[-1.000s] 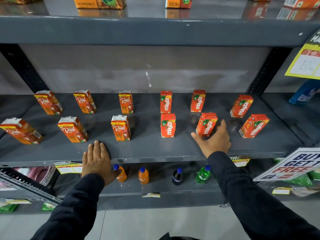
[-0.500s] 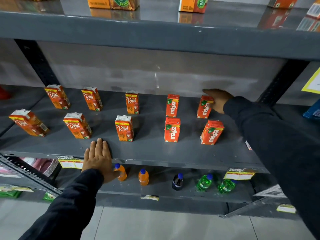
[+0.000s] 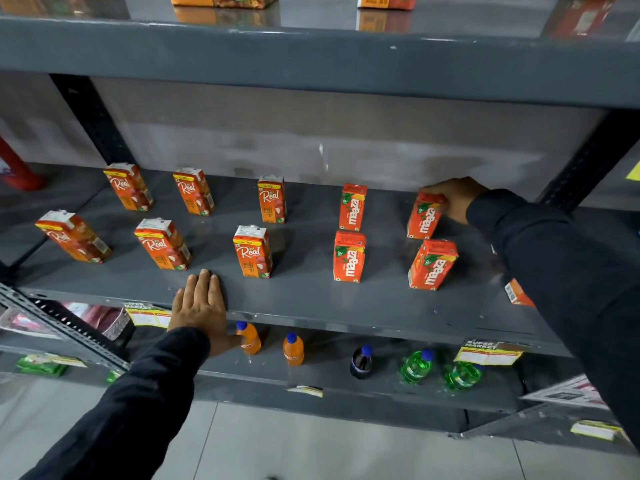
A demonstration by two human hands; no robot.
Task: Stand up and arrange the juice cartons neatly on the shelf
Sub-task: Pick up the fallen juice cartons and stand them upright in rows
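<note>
Small orange juice cartons stand in two rows on the grey middle shelf. Several Real cartons fill the left half, one at the front. Maaza cartons stand to the right, among them a front pair. My right hand reaches to the back row and grips the top of a back Maaza carton, which leans slightly. My left hand lies flat on the shelf's front edge with fingers together, holding nothing. My right sleeve hides most of another carton.
The shelf above overhangs close over the cartons and carries more cartons. Below stand orange bottles, a dark bottle and green bottles. Black uprights flank the bay. Price tags hang from the shelf edge.
My right hand went from the front Maaza carton to the back row and closed on a back carton. The view shifted left. My left hand stayed flat on the shelf edge.
</note>
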